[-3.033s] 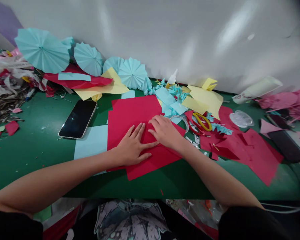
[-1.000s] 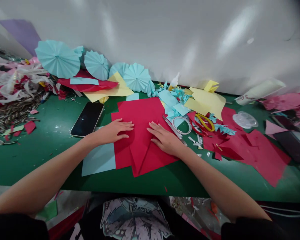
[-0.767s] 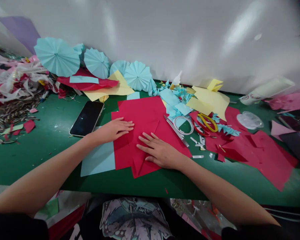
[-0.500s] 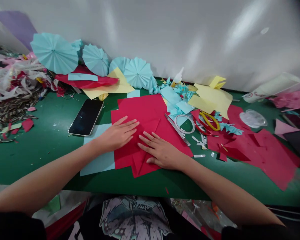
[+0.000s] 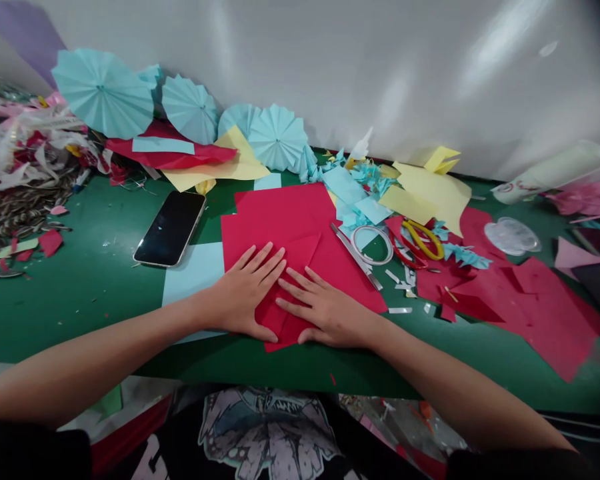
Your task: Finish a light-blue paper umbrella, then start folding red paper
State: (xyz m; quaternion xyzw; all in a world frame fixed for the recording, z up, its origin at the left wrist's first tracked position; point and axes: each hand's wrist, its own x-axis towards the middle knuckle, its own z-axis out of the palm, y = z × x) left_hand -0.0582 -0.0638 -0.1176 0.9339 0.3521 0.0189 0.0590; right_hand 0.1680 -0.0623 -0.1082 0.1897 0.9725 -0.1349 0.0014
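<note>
Both my hands lie flat on a folded piece of red paper (image 5: 300, 250), which rests on larger red sheets (image 5: 280, 210). My left hand (image 5: 245, 293) has its fingers spread, the thumb near the paper's lower edge. Close beside it on the right, my right hand (image 5: 325, 310) is also spread, palm down, its fingertips pointing left. Neither hand grips anything. A light blue sheet (image 5: 190, 270) sticks out from under the red sheets, partly below my left wrist. A grey metal strip (image 5: 357, 257) lies on the red paper to the right.
A phone (image 5: 170, 229) lies at the left on the green table (image 5: 105, 293). Blue pleated paper rosettes (image 5: 104, 93) stand along the wall. At the right are yellow-handled scissors (image 5: 423, 240), a white ring (image 5: 373, 245), yellow paper (image 5: 430, 193) and red scraps (image 5: 545, 307).
My left hand has moved down and nearer to my right hand, its fingers now more spread with the thumb out. My right hand has hardly moved. The view has shifted slightly.
</note>
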